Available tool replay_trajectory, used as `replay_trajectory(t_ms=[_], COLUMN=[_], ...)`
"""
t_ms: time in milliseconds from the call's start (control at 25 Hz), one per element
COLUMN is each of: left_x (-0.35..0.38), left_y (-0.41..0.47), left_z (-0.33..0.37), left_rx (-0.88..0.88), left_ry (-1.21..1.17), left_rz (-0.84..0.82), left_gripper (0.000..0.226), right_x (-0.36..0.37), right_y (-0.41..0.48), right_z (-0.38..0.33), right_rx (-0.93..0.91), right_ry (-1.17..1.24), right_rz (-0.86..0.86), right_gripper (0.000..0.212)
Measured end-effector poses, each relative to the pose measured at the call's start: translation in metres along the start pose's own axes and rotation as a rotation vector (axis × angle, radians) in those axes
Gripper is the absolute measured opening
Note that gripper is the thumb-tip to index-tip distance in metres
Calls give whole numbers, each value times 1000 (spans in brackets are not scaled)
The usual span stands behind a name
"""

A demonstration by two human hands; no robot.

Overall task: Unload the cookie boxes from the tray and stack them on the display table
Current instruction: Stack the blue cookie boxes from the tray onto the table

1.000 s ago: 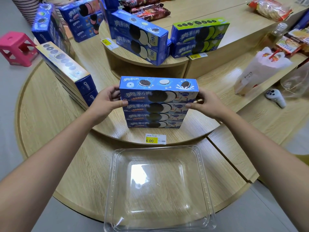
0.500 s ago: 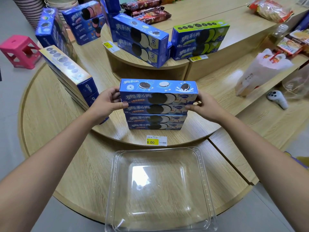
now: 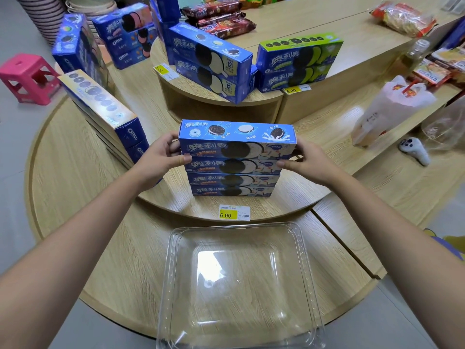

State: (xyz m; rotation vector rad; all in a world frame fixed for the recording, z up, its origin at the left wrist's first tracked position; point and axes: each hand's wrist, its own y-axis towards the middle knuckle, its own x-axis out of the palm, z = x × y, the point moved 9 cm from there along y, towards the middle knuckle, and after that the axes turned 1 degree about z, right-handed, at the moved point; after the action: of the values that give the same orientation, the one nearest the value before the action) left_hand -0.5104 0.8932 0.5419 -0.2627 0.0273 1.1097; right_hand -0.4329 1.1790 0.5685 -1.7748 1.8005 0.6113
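A: Cookie boxes [image 3: 232,170], position? Four stacked on the worktop [image 3: 75,172], middle tier; clear tray [image 3: 239,285] in front holds nothing.

B: Left hand [image 3: 161,157] and right hand [image 3: 305,159]: fingers clamped on the top box [image 3: 236,139] ends.

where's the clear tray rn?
Head view, bottom centre: the clear plastic tray sits empty on the lowest wooden tier, just in front of the 6.00 price tag and the blue cookie-box stack.

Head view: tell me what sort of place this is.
Most likely a small shop: yellow price tags on the tiered wooden display table, and stacked cookie boxes with other packaged snacks laid out for sale.
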Motion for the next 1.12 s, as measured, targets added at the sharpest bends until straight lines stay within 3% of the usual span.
replay_trajectory(t_ms=[240,360,440,560,640,720,920,1120], left_x=[0,-2,-7,-13,-15,-12,19,35], left_y=[-1,-8,-25,-73,-109,-142,-198,-208], left_z=[-2,1,-2,-28,-66,-115,-198,-210], left_rx=[-12,15,72,126,60,-113,-455,-507], left_ry=[-11,117,286,374,370,369,467,490], left_rz=[5,58,201,435,554,609,416,328], left_gripper=[53,57,53,35,30,34,57,60], right_x=[0,-2,-7,-2,20,45,100,116], right_y=[1,-5,-21,-72,-111,-145,-207,-219], right_z=[0,9,26,60,81,103,140,146], right_rx=[16,52,111,221,305,400,651,707], right_ry=[25,69,113,90,2,-66,-86,-60], right_rz=[-1,-7,83,258,287,291,192,186], right_gripper=[57,68,71,59,57,59,70,70])
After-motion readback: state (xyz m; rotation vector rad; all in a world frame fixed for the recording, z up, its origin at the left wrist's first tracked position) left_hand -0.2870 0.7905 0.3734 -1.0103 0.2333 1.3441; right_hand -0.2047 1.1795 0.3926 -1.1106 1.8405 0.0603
